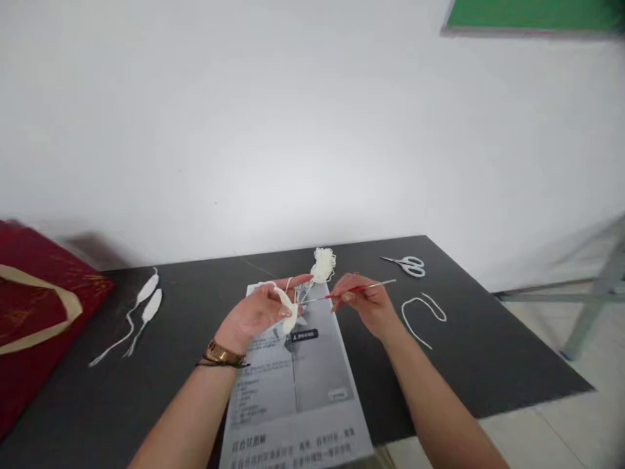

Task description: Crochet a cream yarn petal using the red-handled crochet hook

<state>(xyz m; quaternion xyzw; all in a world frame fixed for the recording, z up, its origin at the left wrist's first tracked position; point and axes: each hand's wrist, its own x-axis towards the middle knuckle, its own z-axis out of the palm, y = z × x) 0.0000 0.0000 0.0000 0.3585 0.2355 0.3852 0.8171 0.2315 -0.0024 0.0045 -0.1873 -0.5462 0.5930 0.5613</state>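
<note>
- The left hand [258, 311] is raised over the dark tabletop [469, 365], with its fingers curled and pinching a small white crocheted piece [289, 309] between thumb and fingertips.
- A strand of white yarn runs from that piece up to a loose yarn bundle [323, 264] lying just beyond the hands.
- The right hand [367, 301] is pressed together around a red-handled crochet hook [352, 290], gripping it near the middle; the metal tip points left to the crocheted piece and the other end sticks out to the right.
- Under both hands lies a printed instruction sheet [297, 397], grey with dark text.
- A gold wristwatch [223, 354] sits on the left wrist.
- White-handled scissors [409, 264] lie near the far right corner of the tabletop, with a cut length of white yarn [420, 315] curled just in front of them.
- Two finished white crocheted petals [147, 297] with trailing tails lie well apart to the left.
- A red bag [29, 312] with a tan strap stands at the left edge.
</note>
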